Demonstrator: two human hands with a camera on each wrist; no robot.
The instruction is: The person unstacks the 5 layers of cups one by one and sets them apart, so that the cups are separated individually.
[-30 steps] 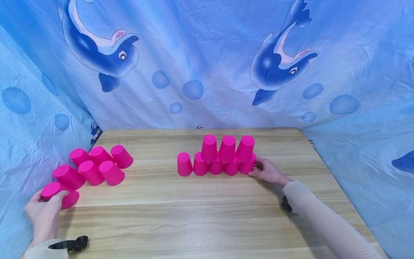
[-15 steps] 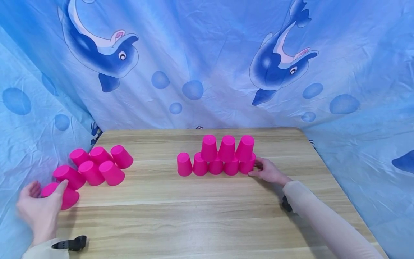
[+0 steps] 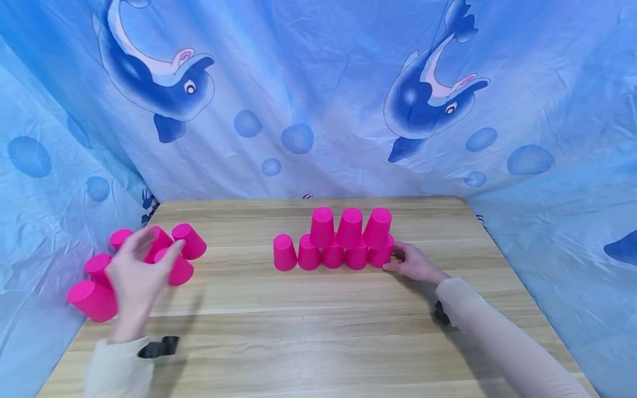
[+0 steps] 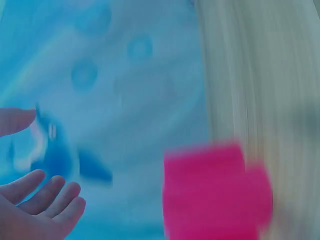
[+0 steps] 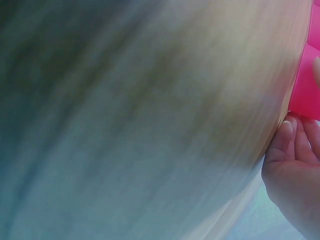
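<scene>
My left hand (image 3: 141, 271) is in the air in front of the left-hand group of pink cups (image 3: 91, 301), partly hiding them. Its thumb and fingers are spread apart with nothing between them, as the left wrist view also shows. At right centre, a row of upside-down pink cups (image 3: 285, 253) carries three more pink cups (image 3: 350, 228) on top. My right hand (image 3: 415, 262) holds the rightmost lower cup (image 3: 380, 255) by its side, thumb in front and fingers behind. In the right wrist view its fingertips meet that cup's (image 5: 306, 92) lower rim.
All the cups stand on a wooden table (image 3: 308, 342). Behind it and along both sides hangs a blue curtain (image 3: 318, 83) with dolphins and bubbles. The leftmost cup of the row has nothing on it.
My left hand has let go of the nearest cup of the left group and swung up and to the right, fingers apart. My right hand stays at its cup.
</scene>
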